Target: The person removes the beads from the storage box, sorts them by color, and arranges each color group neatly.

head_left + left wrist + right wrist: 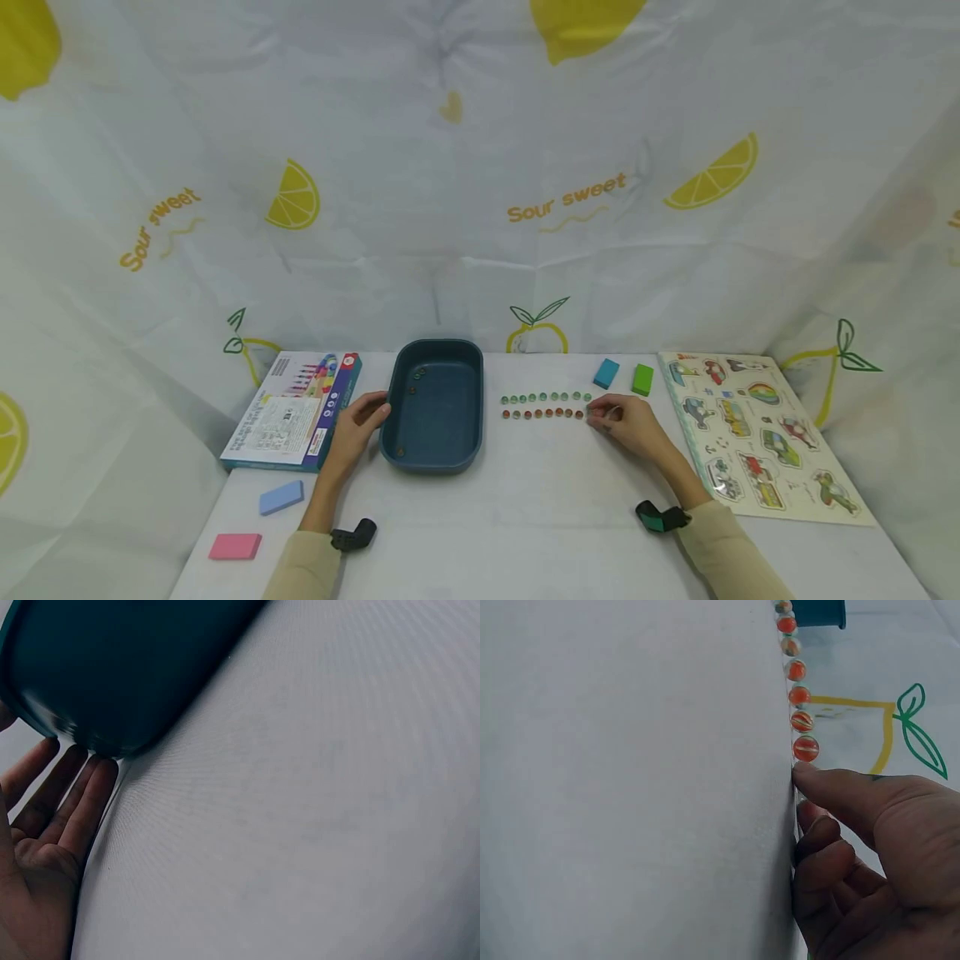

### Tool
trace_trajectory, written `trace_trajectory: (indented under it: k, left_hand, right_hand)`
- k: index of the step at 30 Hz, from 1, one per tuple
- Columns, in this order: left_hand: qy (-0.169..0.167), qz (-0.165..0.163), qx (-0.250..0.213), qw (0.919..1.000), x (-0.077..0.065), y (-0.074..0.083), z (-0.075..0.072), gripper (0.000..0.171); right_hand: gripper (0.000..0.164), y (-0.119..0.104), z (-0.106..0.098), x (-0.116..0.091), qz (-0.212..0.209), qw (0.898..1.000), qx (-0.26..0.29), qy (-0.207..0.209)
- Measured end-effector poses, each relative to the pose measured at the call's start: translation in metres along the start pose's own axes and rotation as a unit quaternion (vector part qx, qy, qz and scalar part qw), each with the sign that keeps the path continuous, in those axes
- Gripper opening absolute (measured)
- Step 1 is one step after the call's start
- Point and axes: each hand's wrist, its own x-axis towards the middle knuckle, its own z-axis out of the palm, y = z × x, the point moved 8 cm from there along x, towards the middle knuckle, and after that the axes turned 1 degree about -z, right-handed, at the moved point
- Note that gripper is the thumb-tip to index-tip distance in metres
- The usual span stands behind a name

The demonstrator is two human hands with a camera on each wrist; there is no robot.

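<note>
My left hand (358,429) is at the left side of a dark blue basin (432,461). In the left wrist view its fairly straight fingers touch the basin's outer wall (112,690). Several small marbles (418,374) lie inside. To the right of the basin run two rows: green marbles (543,397) behind, orange-red marbles (549,412) in front. At the right end of the front row my right hand (626,423) pinches a marble (810,814) between thumb and finger, partly hidden by them. Just beyond the thumb sits an orange striped marble (805,748).
A blue block (606,373) and a green block (642,380) stand behind the right hand. Farther right lies a picture puzzle board (757,433). On the left are a printed box (292,408), a light blue block (281,497) and a pink block (235,547).
</note>
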Motion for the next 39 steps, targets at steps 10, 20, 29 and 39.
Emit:
trace_trajectory:
  k: [10, 20, 29, 39]
  left_hand:
    - [0.004, -0.012, 0.002, 0.9999, 0.001, -0.003, 0.0, 0.041]
    - [0.0, -0.011, -0.006, 0.9999, 0.001, -0.001, 0.0, 0.042]
    - [0.005, -0.008, -0.002, 1.0, 0.002, -0.002, 0.001, 0.041]
    - [-0.005, -0.02, 0.007, 0.9998, -0.001, -0.001, 0.001, 0.044]
  right_hand:
    - [0.016, -0.026, -0.011, 0.006, 0.016, 0.998, 0.048, 0.027]
    - [0.026, -0.136, 0.039, 0.049, -0.061, 0.974, 0.205, -0.081]
    - [0.028, -0.219, 0.125, 0.087, -0.155, 0.931, 0.211, -0.254]
    - [0.017, -0.249, 0.218, 0.09, -0.167, 0.884, 0.111, -0.422]
